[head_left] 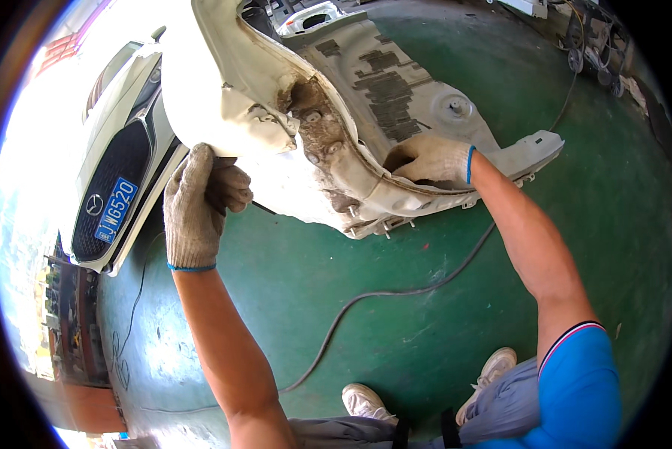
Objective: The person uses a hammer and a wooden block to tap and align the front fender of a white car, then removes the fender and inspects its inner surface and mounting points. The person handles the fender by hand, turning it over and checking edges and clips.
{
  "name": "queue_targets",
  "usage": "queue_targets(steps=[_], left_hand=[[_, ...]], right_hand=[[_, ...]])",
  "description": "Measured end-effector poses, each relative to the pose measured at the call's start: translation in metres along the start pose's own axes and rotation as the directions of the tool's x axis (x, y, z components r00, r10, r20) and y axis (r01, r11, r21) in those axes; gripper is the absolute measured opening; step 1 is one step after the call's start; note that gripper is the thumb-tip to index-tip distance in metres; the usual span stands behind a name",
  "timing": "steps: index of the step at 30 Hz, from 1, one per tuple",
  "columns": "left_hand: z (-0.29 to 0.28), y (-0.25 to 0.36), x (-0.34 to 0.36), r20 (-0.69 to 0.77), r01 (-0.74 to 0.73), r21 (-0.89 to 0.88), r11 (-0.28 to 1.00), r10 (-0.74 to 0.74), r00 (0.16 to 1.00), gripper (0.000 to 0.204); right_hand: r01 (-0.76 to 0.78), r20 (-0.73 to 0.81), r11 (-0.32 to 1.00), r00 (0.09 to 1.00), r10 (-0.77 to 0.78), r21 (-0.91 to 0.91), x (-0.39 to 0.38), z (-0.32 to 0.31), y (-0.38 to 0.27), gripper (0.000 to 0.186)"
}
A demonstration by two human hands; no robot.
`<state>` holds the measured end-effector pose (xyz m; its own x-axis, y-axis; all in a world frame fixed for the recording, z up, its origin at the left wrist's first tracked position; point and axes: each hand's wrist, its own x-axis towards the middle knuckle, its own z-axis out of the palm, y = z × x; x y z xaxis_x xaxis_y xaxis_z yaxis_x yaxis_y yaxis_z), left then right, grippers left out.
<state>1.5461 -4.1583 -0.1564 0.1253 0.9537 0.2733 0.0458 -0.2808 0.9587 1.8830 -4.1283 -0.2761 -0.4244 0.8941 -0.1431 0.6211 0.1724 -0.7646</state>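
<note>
A large white car bumper cover (pixel 366 97) is held up off the green floor, its inner side with dirt, bolts and dark patches facing me. My left hand (pixel 197 202), in a worn knit work glove, grips the bumper's lower left edge. My right hand (pixel 433 161), also gloved, clasps the curved rim near the bumper's right end, fingers tucked over the lip. Both forearms reach up from the lower edge.
A white car (pixel 119 157) with a dark grille and blue plate stands at the left. A grey cable (pixel 366 299) snakes across the green floor (pixel 336 269). My white shoes (pixel 366 404) show at the bottom. Wheeled equipment (pixel 590 45) sits at the far right.
</note>
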Motion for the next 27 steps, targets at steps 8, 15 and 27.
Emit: queue_targets(steps=[8, 15, 27], left_hand=[[-0.0031, -0.0041, 0.0022, 0.024, 0.002, -0.02, 1.0, -0.001, 1.0, 0.048], [-0.0023, -0.0092, 0.0018, 0.013, -0.011, -0.017, 1.0, 0.011, 1.0, 0.051], [-0.0026, -0.0075, 0.0024, 0.015, -0.007, -0.061, 0.998, 0.008, 1.0, 0.051]], right_hand=[[0.024, -0.023, 1.0, 0.999, -0.024, -0.017, -0.0014, -0.0003, 0.0026, 0.046], [0.014, -0.011, 1.0, 1.0, -0.014, -0.004, -0.0025, 0.0004, 0.0036, 0.04], [0.074, -0.015, 0.997, 0.997, -0.074, -0.019, 0.0041, 0.002, 0.0057, 0.044]])
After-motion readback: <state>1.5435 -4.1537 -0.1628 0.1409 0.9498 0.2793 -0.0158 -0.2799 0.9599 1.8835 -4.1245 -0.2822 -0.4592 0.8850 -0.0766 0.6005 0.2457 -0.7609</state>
